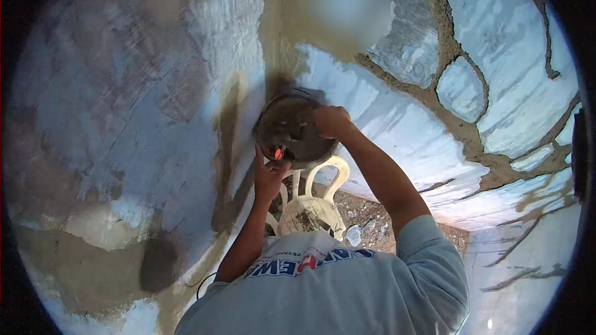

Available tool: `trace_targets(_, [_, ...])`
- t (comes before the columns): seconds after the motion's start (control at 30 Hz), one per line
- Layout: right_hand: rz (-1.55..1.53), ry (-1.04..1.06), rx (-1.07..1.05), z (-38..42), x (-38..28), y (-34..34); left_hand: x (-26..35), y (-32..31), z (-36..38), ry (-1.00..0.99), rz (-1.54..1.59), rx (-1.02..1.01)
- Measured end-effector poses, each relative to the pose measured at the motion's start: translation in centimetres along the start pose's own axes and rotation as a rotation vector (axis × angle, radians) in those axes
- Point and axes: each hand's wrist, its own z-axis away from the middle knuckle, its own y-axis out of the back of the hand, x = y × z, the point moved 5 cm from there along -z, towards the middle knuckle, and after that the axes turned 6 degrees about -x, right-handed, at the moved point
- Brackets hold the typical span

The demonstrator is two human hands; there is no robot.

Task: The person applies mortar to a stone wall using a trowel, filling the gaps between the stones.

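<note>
A round dark bucket [292,125] is held up near the wall corner, its open top facing me. My left hand [270,180] grips its lower left rim, with the thumb and fingers around the edge. Inside the bucket, beside that hand, lies a small orange-red object [277,153]. At the right side of the bucket my right hand [332,121] is closed in a fist over the rim; what it holds is hidden.
Below the bucket stands a cream plastic chair [337,177] with a dirty seat. Rubble [370,222] covers the ground behind it. A patchy plastered wall [143,99] rises on the left, and a wall with brown mortar-filled cracks [459,127] on the right.
</note>
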Motion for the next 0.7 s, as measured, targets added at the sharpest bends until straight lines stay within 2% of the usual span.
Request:
trace_targets(0.03, [-0.005, 0.005, 0.001, -0.5, -0.6, -0.2, -0.2, 0.0, -0.1, 0.07, 0.011, 0.028])
trace_targets(0.13, [-0.011, 0.028, -0.016, -2.1, -1.9, -1.4, -0.2, -0.1, 0.1, 0.116, 0.102, -0.007])
trace_targets(0.17, [-0.013, 0.036, -0.024, -2.5, -2.1, -1.9, -0.4, 0.0, 0.0, 0.052, 0.087, -0.012])
trace_targets(0.27, [-0.056, 0.059, 0.03, -1.5, -2.1, -1.7, -0.7, 0.1, -0.1, 0.071, 0.064, -0.035])
trace_targets(0.37, [-0.163, 0.154, 0.003, -4.0, -0.7, -5.9, -0.4, 0.0, 0.0, 0.089, 0.106, -0.004])
trace_targets(0.47, [-0.428, 0.263, 0.113, -0.9, -0.5, -4.3, -0.9, 0.0, -0.2, 0.098, 0.094, -0.007])
trace_targets(0.57, [-0.627, 0.278, 0.1, 0.1, -0.1, -4.9, -0.4, 0.0, 0.0, 0.122, 0.093, -0.006])
trace_targets(0.7, [-0.858, 0.284, 0.224, 2.1, 1.2, -4.5, 0.7, 0.1, 0.1, 0.101, 0.146, -0.042])
